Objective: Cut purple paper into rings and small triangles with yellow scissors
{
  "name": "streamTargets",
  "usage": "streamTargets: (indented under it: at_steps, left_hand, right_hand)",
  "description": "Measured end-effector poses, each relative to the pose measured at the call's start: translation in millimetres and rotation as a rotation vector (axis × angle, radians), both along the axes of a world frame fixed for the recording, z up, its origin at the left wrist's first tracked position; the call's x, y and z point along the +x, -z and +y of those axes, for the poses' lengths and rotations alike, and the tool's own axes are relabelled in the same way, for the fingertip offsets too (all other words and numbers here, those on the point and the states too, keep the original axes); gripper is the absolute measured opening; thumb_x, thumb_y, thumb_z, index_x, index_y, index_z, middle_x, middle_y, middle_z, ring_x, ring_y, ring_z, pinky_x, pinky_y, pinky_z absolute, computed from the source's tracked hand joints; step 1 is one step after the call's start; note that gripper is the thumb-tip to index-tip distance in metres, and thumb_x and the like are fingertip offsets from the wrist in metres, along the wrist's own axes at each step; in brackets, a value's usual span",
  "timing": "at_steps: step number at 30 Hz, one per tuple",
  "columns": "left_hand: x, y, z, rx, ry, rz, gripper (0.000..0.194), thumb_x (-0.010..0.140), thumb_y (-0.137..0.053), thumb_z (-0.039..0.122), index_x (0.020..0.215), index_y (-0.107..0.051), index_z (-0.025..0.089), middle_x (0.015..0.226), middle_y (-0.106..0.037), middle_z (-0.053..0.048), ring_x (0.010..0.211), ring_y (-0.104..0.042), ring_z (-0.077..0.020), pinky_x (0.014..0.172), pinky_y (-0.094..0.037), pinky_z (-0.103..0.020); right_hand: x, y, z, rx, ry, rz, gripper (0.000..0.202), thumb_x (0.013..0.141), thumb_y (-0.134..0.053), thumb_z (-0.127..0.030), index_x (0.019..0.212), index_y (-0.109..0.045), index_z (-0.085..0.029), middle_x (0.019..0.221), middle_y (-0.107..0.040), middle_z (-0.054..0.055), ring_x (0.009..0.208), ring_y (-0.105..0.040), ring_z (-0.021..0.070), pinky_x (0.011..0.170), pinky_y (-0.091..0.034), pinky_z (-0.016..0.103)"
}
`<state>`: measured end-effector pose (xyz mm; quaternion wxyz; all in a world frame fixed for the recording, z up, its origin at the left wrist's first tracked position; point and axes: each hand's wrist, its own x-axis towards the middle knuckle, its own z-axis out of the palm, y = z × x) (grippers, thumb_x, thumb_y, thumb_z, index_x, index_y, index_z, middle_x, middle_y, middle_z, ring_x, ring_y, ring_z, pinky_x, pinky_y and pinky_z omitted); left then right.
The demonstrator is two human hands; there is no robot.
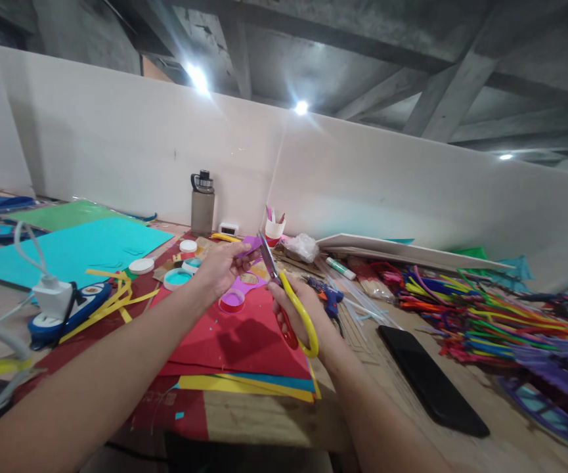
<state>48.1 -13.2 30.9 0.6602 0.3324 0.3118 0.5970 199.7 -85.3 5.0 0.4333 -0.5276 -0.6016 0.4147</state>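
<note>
The left hand [227,266] reaches forward from the lower left with its palm turned inward, thumb and fingers pinched narrow on a small piece of purple paper [251,244]. The right hand [297,305] comes up from the lower right and is curled around the handles of the scissors [270,261], whose tips point up and away, right beside the paper in the left grip; whether the blades are parted I cannot tell.

Below both grips lies red paper [264,341], with yellow paper [224,383] peeking out at its near edge. Just under the left grip sits a small round tub [232,300], and the left hand and wrist partly block the view of the table. Beyond the grips stand a bottle [203,210] and a pen cup [274,230]. Right of the right grip, a blue glue gun [331,299] lies close by, then a phone [431,381], with a pile of pipe cleaners [485,315] farther out. Left of the left grip, yellow strips [121,295] lie tangled beside a blue power strip [74,309]
</note>
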Motion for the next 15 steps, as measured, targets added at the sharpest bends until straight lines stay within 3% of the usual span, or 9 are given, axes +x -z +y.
streamTargets:
  at_steps: [15]
  left_hand:
    - [-1.3,0.9,0.6,0.001,-0.005,0.012,0.01,0.073,-0.06,0.003,0.069,-0.066,0.009,0.066,-0.07,-0.008,0.058,-0.065,-0.011,0.052,-0.045,-0.018]
  right_hand:
    - [1.9,1.2,0.8,0.012,0.002,-0.043,0.027,0.081,-0.055,-0.046,0.086,-0.054,-0.02,0.056,-0.049,-0.006,0.039,-0.046,0.009,0.033,-0.036,0.017]
